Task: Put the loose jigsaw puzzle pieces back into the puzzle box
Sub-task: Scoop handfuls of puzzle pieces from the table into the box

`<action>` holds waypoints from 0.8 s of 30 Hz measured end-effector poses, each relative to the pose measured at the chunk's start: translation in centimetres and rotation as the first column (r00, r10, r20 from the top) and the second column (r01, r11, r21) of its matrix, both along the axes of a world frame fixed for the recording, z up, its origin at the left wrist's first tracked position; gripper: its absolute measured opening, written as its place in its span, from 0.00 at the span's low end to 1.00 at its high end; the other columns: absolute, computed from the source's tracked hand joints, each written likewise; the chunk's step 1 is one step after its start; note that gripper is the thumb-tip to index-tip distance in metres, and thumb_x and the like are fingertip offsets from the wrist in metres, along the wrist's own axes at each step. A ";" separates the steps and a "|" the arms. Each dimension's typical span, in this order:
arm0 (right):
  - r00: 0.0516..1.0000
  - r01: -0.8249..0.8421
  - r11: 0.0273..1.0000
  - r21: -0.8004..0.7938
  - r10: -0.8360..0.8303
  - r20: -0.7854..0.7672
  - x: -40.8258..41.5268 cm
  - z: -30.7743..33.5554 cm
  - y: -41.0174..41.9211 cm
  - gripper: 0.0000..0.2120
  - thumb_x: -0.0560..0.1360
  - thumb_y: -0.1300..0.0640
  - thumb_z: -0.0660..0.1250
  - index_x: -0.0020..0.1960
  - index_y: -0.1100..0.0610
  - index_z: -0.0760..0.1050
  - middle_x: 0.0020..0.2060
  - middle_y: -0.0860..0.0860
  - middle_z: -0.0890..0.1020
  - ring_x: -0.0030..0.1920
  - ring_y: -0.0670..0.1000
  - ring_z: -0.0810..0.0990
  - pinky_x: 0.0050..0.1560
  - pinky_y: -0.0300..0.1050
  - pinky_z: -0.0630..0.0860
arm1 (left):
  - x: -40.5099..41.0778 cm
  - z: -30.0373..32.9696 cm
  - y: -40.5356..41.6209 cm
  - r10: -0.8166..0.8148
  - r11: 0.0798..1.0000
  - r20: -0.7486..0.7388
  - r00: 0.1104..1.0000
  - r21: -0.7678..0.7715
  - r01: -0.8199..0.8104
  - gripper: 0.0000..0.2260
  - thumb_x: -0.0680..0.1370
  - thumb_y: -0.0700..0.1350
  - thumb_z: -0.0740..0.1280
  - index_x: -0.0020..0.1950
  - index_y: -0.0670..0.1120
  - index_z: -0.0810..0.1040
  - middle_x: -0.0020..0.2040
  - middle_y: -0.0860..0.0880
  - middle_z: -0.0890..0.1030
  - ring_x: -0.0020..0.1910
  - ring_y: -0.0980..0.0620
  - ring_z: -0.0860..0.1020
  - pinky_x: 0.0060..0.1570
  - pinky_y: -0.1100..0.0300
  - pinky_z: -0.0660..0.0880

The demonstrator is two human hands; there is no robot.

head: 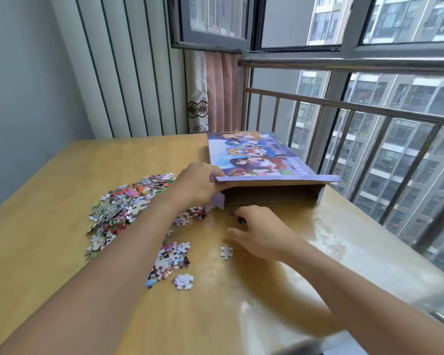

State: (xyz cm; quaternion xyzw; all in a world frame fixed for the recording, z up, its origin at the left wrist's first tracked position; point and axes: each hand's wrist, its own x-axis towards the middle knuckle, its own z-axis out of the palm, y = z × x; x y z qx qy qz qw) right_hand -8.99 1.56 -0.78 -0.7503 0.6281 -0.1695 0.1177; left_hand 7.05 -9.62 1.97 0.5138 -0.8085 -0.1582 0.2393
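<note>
Puzzle box (262,162) sits at the far right part of the table (267,290), near the edge along the window railing (356,108). Its near end is open, printed top panel lifted, brown cardboard inside showing. Left hand (196,184) grips the box's near-left corner; fingers (215,172) curl around the top panel's edge, thumb side hidden. Right hand (259,234) rests on the table just in front of the open mouth, fingers (244,213) curled and pinching a few dark puzzle pieces (241,220) (mostly hidden under the hand, count unclear). Held pieces are just outside the box opening, not inside.

Main pile of loose pieces (123,206) lies left of the box toward the table's left side, partly behind the left forearm. Smaller cluster (171,262) sits nearer the near edge, with a small pale group (183,281) just beside it. Single pale piece (226,251) lies alone just left of the right hand. More pieces (192,213) are scattered between the left wrist and the box mouth.

Table is yellowish wood, glossy, reflecting window light on the right side. Behind: grey ribbed wall panel (123,65), pink curtain (215,90) in the corner, open window (213,21), apartment blocks (395,149) outside.
</note>
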 end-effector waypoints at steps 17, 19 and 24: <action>0.973 -0.160 0.958 0.237 0.194 -0.127 2.2 -0.8 0.7 0.38 0.81 0.36 0.55 0.82 0.58 0.51 0.81 0.51 0.55 0.81 0.51 0.52 0.78 0.45 0.51 | 11.3 -1.5 5.9 0.073 0.993 0.012 0.997 -0.093 -0.072 0.20 0.79 0.58 0.66 0.70 0.56 0.75 0.73 0.55 0.72 0.71 0.55 0.70 0.67 0.63 0.65; 0.956 -0.185 0.966 0.181 0.219 -0.195 3.6 -1.8 1.3 0.43 0.79 0.29 0.49 0.83 0.55 0.42 0.82 0.50 0.46 0.81 0.48 0.44 0.80 0.45 0.43 | 12.6 -1.7 5.9 0.126 0.987 0.040 0.991 -0.103 -0.121 0.23 0.79 0.61 0.64 0.73 0.55 0.72 0.75 0.55 0.69 0.74 0.54 0.67 0.71 0.61 0.63; 0.968 -0.199 0.973 0.113 0.213 -0.132 7.4 -2.6 0.5 0.48 0.76 0.25 0.45 0.82 0.55 0.37 0.82 0.50 0.42 0.81 0.48 0.41 0.80 0.48 0.44 | 15.2 -2.3 4.5 0.292 0.947 0.083 0.953 -0.164 -0.276 0.30 0.79 0.67 0.57 0.76 0.53 0.67 0.77 0.50 0.66 0.77 0.50 0.60 0.76 0.48 0.58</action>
